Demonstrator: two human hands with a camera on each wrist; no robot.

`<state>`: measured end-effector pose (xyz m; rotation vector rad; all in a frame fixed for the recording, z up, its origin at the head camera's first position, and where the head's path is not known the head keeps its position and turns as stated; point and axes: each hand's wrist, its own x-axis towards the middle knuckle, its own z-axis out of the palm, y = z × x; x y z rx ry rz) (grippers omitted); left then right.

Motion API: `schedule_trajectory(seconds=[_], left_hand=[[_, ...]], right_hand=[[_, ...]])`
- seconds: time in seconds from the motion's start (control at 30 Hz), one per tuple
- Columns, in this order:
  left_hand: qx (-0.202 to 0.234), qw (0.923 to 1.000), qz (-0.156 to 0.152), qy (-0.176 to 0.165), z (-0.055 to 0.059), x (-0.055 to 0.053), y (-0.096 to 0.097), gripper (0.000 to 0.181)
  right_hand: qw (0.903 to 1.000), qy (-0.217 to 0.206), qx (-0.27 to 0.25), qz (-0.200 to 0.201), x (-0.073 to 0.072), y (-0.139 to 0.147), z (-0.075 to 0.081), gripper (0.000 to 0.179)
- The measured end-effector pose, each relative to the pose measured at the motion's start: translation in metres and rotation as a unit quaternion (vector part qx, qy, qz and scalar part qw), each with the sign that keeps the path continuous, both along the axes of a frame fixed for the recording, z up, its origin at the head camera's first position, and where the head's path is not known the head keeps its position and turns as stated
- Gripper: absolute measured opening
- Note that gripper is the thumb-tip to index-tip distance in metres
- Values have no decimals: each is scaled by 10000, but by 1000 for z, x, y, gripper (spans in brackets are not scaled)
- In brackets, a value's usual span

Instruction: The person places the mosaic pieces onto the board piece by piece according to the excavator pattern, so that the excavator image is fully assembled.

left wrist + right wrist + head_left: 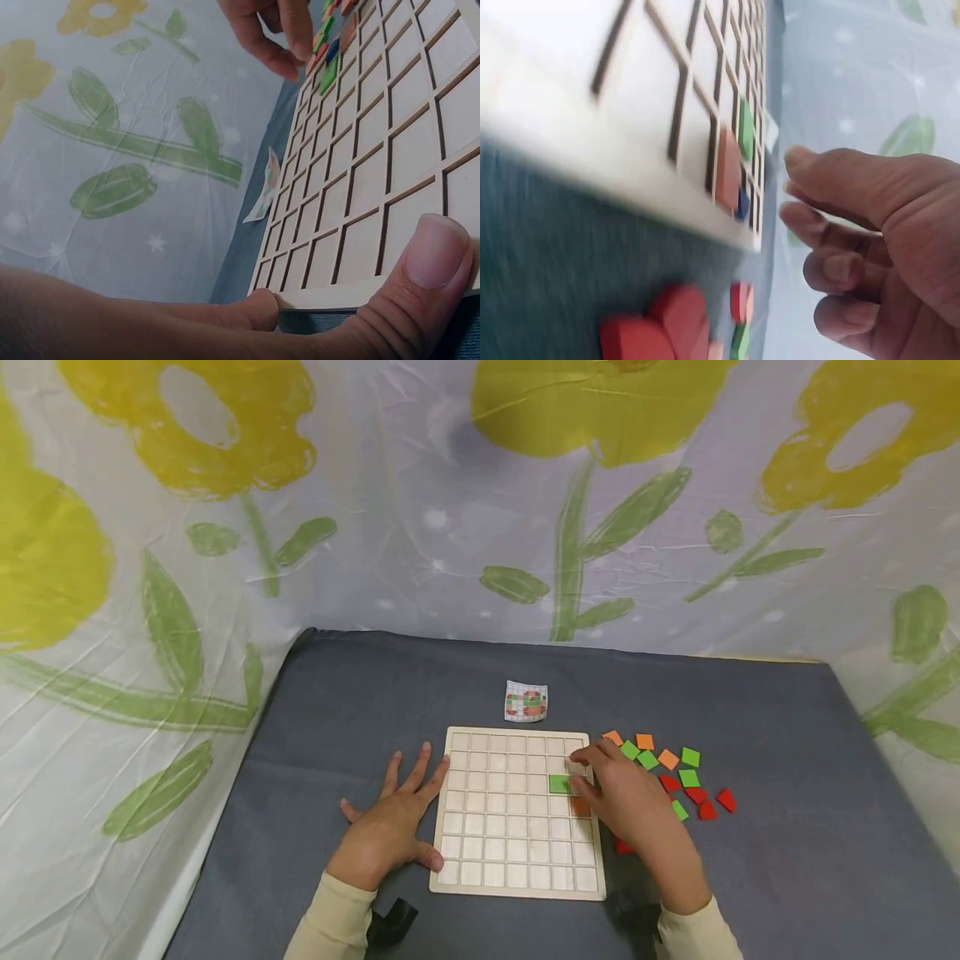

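Observation:
A wooden grid board (495, 827) lies on the dark cloth. My left hand (386, 835) has its fingers spread at the board's left edge, and its thumb (435, 259) rests on the frame. Over the board's upper right side hovers my right hand (637, 802), fingers loosely bent; the right wrist view shows nothing between thumb and fingertips. Near those fingers, a green square tile (559, 784) and an orange tile (581, 807) sit in cells. A blue tile (742, 203) also sits on the board, hidden by the right hand in the head view.
Right of the board lie loose green tiles (689, 779), orange tiles (644, 741) and red pieces (725, 800), several in all. A small printed card (526, 702) with a coloured grid pattern lies beyond the board. Flower-printed fabric (420, 527) hangs behind the table.

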<state>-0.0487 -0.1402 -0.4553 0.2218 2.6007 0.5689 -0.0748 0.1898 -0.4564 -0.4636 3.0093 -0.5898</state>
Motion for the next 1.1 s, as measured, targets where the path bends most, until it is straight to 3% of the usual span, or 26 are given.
schedule_trajectory(seconds=[0.2,0.47,0.77,1.1], left_hand=[[25,10000,-27,48,-1,0,2,140],[52,10000,25,44,0,1,1,140],[39,10000,32,60,2,1,-1,141],[54,10000,48,14,3,1,0,141]], right_hand=[[9960,431,64,-782,0,30,-1,33],[9870,188,166,-1590,-1,57,-3,40],[9846,244,251,-1716,-1,68,-9,38],[9845,-42,363,-1714,-3,67,-11,41]])
